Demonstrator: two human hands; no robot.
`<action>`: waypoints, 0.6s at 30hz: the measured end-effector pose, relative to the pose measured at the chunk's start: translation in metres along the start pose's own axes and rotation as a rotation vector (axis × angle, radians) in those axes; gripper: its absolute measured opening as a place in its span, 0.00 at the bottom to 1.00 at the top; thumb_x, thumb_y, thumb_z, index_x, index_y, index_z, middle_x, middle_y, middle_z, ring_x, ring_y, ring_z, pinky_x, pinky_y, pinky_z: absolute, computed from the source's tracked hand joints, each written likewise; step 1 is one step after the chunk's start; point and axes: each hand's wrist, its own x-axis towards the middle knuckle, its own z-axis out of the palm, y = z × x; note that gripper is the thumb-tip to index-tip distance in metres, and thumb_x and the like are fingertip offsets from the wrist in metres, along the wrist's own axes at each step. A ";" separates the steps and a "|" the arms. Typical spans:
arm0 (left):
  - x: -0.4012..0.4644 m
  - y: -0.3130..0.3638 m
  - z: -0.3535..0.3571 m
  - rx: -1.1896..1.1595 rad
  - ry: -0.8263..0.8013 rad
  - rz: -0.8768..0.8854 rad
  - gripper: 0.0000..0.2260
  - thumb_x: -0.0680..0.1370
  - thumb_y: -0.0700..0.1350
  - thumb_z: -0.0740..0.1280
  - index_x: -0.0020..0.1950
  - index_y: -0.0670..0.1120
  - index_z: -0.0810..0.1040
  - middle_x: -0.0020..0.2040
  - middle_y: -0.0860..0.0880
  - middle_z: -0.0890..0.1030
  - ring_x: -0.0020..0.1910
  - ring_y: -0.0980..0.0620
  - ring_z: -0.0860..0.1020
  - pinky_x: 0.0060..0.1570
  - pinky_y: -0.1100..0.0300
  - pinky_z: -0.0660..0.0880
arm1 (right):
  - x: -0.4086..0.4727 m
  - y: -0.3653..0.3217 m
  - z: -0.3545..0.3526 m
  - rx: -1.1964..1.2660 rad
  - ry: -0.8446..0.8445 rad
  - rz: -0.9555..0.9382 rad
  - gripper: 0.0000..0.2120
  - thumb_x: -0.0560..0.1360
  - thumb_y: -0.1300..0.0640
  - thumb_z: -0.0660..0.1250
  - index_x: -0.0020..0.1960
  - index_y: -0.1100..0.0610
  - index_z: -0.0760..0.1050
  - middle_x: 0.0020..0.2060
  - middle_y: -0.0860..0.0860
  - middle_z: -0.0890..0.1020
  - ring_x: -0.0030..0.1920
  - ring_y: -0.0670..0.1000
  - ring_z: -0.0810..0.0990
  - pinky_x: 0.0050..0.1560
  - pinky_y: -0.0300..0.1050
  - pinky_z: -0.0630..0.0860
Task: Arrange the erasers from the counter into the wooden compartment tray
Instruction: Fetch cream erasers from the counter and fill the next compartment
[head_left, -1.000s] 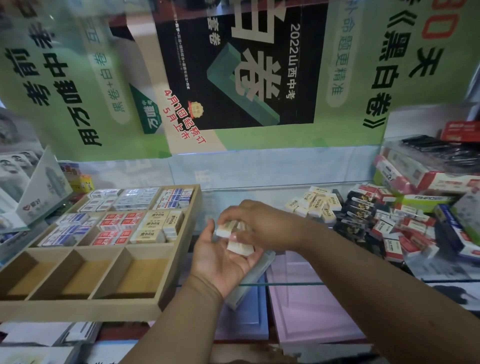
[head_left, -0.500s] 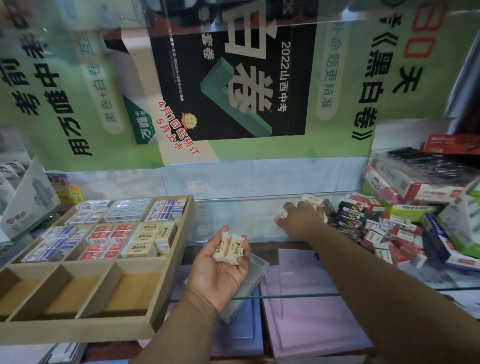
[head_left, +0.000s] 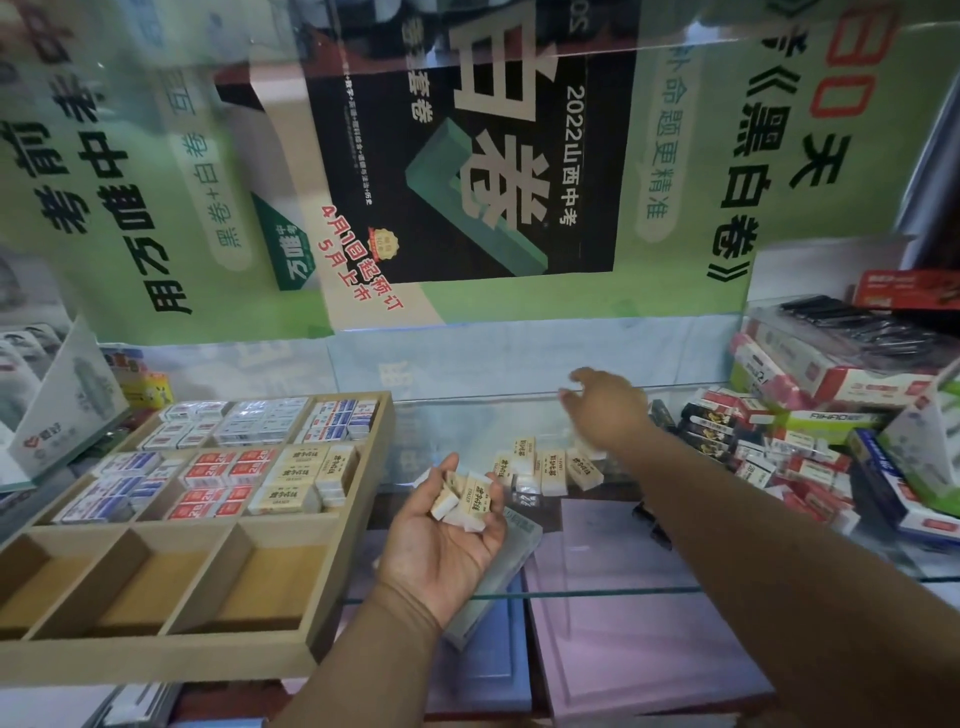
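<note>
The wooden compartment tray (head_left: 343, 525) sits at the desk's (head_left: 467, 415) left edge, its back and middle rows holding erasers and its front row bare. Right of the tray, mid-desk, a loose cluster of erasers (head_left: 550, 467) lies on the glass. Beyond them, along the right edge, boxed stock (head_left: 810, 415) is heaped. A poster (head_left: 467, 156) stands behind the back edge.
</note>
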 end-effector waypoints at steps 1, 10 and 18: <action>0.000 0.000 0.000 0.001 0.006 -0.001 0.13 0.72 0.48 0.66 0.56 0.50 0.76 0.44 0.37 0.80 0.35 0.43 0.80 0.27 0.58 0.77 | 0.009 0.009 -0.004 -0.140 -0.006 0.073 0.19 0.80 0.50 0.54 0.68 0.55 0.67 0.62 0.55 0.76 0.63 0.56 0.72 0.64 0.53 0.65; 0.000 0.002 0.000 0.002 -0.006 -0.014 0.13 0.72 0.48 0.66 0.56 0.50 0.77 0.44 0.38 0.81 0.37 0.43 0.80 0.28 0.58 0.77 | 0.037 0.027 0.008 -0.477 -0.038 0.069 0.14 0.75 0.63 0.57 0.58 0.55 0.73 0.56 0.54 0.77 0.58 0.56 0.72 0.60 0.50 0.65; 0.003 0.002 -0.003 0.055 -0.047 -0.025 0.15 0.75 0.47 0.66 0.61 0.54 0.80 0.57 0.38 0.78 0.45 0.42 0.79 0.35 0.56 0.77 | -0.020 -0.050 -0.020 0.556 -0.193 -0.093 0.12 0.72 0.53 0.72 0.53 0.54 0.77 0.43 0.52 0.82 0.34 0.47 0.80 0.41 0.45 0.76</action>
